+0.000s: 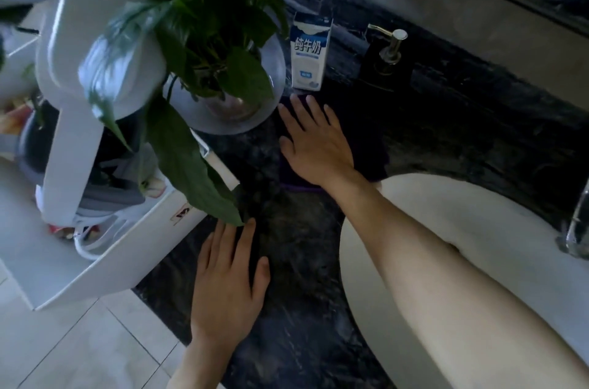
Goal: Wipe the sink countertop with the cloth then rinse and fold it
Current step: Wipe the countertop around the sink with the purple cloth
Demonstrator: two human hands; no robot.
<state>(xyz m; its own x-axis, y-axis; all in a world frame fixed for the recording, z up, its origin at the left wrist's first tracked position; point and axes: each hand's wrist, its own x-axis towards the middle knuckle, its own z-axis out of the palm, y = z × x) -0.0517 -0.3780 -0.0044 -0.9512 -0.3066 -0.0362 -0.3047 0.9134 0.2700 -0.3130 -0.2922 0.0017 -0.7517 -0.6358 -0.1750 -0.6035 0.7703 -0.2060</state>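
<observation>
purple cloth point(371, 152) lies flat beneath right hand point(314, 146), long axis unclear

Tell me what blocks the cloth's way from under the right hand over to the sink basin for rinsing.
Nothing visible does. The right hand lies flat on the dark cloth, whose near edge lies close to the rim of the sink basin. The milk carton, plant vase and soap dispenser stand on the far side.

We note: plant point(204, 47) left of carton point(308, 56); dispenser point(387, 60) right of carton; cloth point(369, 149) before carton; sink point(446, 203) right.
</observation>
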